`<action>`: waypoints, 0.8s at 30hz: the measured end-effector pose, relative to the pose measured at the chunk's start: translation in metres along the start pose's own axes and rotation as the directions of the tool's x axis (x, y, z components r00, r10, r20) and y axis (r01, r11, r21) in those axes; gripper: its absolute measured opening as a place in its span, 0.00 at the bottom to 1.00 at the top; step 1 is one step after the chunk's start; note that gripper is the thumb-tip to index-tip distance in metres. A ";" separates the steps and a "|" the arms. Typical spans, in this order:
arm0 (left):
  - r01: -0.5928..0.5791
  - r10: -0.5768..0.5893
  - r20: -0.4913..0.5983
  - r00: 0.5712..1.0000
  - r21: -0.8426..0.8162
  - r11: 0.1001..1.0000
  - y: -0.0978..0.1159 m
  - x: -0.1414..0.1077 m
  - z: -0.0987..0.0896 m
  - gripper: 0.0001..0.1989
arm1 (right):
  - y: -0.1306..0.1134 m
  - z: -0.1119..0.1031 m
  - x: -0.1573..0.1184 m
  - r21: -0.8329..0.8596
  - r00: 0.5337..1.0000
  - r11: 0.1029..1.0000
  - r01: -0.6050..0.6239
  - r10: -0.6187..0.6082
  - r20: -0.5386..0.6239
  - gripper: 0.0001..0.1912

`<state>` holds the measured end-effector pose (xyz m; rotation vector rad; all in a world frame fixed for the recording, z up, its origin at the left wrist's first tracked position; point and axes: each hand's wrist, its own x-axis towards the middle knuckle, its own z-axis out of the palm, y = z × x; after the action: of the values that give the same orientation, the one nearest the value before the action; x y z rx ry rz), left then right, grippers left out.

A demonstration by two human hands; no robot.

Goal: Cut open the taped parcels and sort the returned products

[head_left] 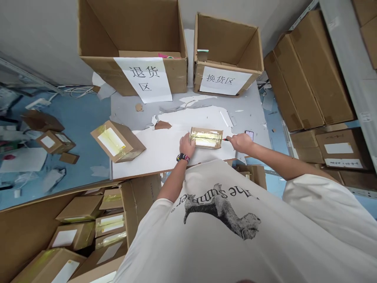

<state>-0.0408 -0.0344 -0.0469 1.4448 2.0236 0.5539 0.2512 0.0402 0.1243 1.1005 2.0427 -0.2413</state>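
A small taped carton (206, 138) with a white label lies on the white-topped table (156, 157). My left hand (187, 145) rests against its left end, fingers closed on that edge. At the right end my right hand (240, 142) is wrapped round a thin red and black tool (226, 139), whose tip meets the carton's right end. The tool's exact kind is too small to tell. Farther left on the table stands a larger taped carton (118, 141), tilted in view, with a white label.
Two open boxes with paper signs, one left (100, 74) and one right (250, 72), stand at the table's back. A phone (249, 135) lies beyond my right wrist. A big box (129, 204) of parcels is at lower left; shelved cartons (315, 78) are right.
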 end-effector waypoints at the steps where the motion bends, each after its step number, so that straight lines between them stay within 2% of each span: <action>1: -0.027 0.028 -0.039 0.999 0.048 0.999 0.005 0.000 -0.002 0.39 | -0.001 0.003 -0.002 0.017 1.000 1.000 0.001 -0.001 -0.004 0.24; 2: -0.065 0.070 -0.054 0.996 0.084 0.994 0.010 0.000 -0.004 0.42 | -0.002 0.005 -0.004 0.030 1.000 1.000 0.001 0.000 -0.010 0.25; 4: -0.230 0.232 0.000 0.973 0.132 0.964 0.023 0.003 -0.008 0.45 | -0.007 0.007 -0.006 0.038 1.000 0.999 -0.010 0.011 -0.028 0.25; 6: -0.430 0.412 0.144 0.900 0.131 0.893 0.034 0.011 -0.008 0.49 | -0.012 0.005 -0.006 0.033 0.999 0.999 -0.035 0.036 -0.037 0.24; 8: -0.526 0.488 0.254 0.835 0.105 0.844 0.041 0.019 -0.007 0.55 | -0.015 0.004 -0.005 0.035 0.997 0.998 -0.061 0.062 -0.038 0.23; 9: -0.535 0.494 0.276 0.825 0.095 0.840 0.044 0.023 -0.005 0.58 | -0.015 0.004 -0.004 0.044 0.997 0.997 -0.067 0.069 -0.035 0.24; 11: -0.519 0.483 0.273 0.832 0.072 0.852 0.045 0.027 -0.002 0.61 | -0.009 0.007 -0.004 0.078 0.998 0.995 -0.057 0.060 -0.037 0.25; 18: -0.475 0.457 0.245 0.855 0.017 0.880 0.042 0.026 0.001 0.60 | 0.025 0.037 -0.001 0.216 0.996 0.976 -0.009 0.027 -0.084 0.26; 24: -0.465 0.439 0.248 0.864 0.054 0.884 0.041 0.028 0.002 0.61 | 0.034 0.043 0.008 0.303 0.996 0.952 -0.047 0.068 -0.061 0.27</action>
<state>-0.0171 0.0051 -0.0283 1.9762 1.5543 0.4374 0.2981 0.0446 0.0960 1.3692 2.0784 -0.5041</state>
